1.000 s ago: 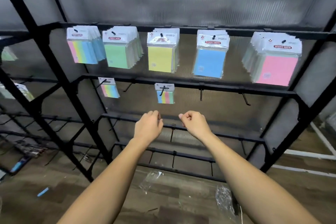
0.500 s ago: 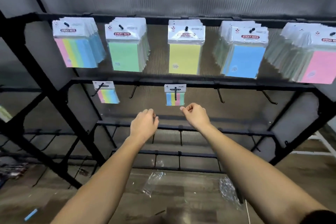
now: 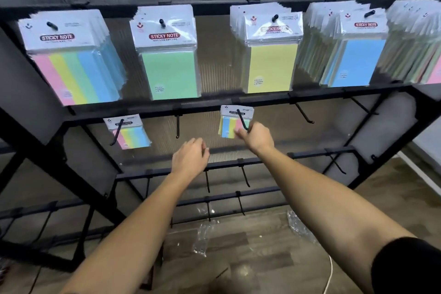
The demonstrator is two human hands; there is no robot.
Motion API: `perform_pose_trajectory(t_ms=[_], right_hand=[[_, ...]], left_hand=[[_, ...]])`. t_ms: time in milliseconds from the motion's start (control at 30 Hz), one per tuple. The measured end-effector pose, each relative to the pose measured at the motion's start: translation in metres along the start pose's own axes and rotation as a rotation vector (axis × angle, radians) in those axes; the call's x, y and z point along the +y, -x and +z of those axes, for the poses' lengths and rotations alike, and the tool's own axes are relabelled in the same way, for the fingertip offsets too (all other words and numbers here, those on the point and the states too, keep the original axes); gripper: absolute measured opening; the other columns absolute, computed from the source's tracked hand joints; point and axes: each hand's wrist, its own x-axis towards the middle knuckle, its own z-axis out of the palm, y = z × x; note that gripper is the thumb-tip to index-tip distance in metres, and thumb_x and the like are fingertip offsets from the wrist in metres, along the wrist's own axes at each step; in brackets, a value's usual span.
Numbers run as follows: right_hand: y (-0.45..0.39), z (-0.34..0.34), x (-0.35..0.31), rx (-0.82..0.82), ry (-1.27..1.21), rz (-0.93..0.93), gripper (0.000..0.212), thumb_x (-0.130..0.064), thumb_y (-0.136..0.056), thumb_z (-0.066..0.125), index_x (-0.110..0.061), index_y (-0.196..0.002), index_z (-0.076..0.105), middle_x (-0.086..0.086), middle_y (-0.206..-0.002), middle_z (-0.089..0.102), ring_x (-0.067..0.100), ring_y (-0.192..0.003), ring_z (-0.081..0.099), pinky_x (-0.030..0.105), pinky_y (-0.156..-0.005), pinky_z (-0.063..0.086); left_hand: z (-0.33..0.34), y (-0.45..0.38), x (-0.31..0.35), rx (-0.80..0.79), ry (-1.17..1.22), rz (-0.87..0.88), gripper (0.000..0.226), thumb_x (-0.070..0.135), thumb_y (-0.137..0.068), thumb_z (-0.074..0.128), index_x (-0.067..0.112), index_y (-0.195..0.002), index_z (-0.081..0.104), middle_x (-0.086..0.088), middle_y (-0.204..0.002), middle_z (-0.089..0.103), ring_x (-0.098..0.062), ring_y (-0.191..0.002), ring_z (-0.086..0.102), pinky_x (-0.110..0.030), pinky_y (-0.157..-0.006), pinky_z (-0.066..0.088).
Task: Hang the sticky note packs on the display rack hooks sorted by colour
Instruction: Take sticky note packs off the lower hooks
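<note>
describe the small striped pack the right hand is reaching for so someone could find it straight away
On the black rack, second row, below the yellow packs. The small striped pack hangs by the right hand; unlike its twin further left, blue is its leftmost stripe.

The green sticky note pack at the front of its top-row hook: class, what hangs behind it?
Behind the green pack, edges of more packs on the same hook show at its right side. Their colours and number stay hidden by the front pack.

Right hand point(image 3: 256, 137) now up at small striped pack point(image 3: 232, 123).
</note>
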Motion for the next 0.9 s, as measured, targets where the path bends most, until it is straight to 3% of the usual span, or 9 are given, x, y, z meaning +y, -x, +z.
perform_pose_trajectory(t_ms=[200,367,567,667,900], right_hand=[[0.025,0.003,0.003,0.069,0.008,0.002,0.036,-0.053,-0.096,0.054,-0.017,-0.091,0.052,0.003,-0.091,0.064,0.025,-0.083,0.059,0.034,-0.066,0.042],[0.059,-0.008,0.005,0.164,0.052,-0.045,0.045,-0.06,-0.097,0.045,-0.019,-0.079,0.049,-0.002,-0.075,0.058,0.023,-0.069,0.053,0.033,-0.056,0.034],[0.102,-0.028,0.006,0.159,0.032,-0.108,0.045,-0.048,-0.1,0.05,-0.026,-0.063,0.035,-0.009,-0.061,0.045,0.018,-0.061,0.045,0.032,-0.05,0.028],[0.124,-0.038,0.009,0.157,0.001,-0.149,0.046,-0.047,-0.098,0.054,-0.024,-0.062,0.036,-0.008,-0.057,0.041,0.01,-0.055,0.039,0.03,-0.049,0.027],[0.156,-0.057,0.022,0.19,-0.075,-0.197,0.049,-0.05,-0.096,0.056,-0.008,-0.07,0.049,-0.002,-0.058,0.042,0.017,-0.057,0.036,0.036,-0.054,0.027]], left_hand=[[0.0,0.0,-0.002,-0.044,0.036,0.036,0.016,0.031,-0.1,0.049,0.02,-0.104,0.059,0.004,-0.1,0.06,-0.011,-0.088,0.054,-0.03,-0.079,0.051],[-0.005,0.003,0.014,-0.029,0.066,0.061,0.015,0.031,-0.1,0.047,0.02,-0.103,0.058,0.007,-0.099,0.056,-0.011,-0.091,0.051,-0.029,-0.078,0.043],[-0.003,0.009,0.023,-0.004,0.071,0.057,0.02,0.032,-0.101,0.043,0.019,-0.108,0.058,0.005,-0.105,0.06,-0.01,-0.092,0.049,-0.028,-0.076,0.041],[-0.003,0.003,0.025,0.023,0.092,0.052,0.026,0.034,-0.102,0.042,0.017,-0.113,0.057,0.002,-0.111,0.06,-0.015,-0.1,0.053,-0.031,-0.075,0.041],[0.004,-0.028,0.04,0.002,0.122,0.055,0.054,0.048,-0.097,0.048,0.006,-0.132,0.047,-0.009,-0.129,0.053,-0.025,-0.12,0.045,-0.039,-0.09,0.044]])
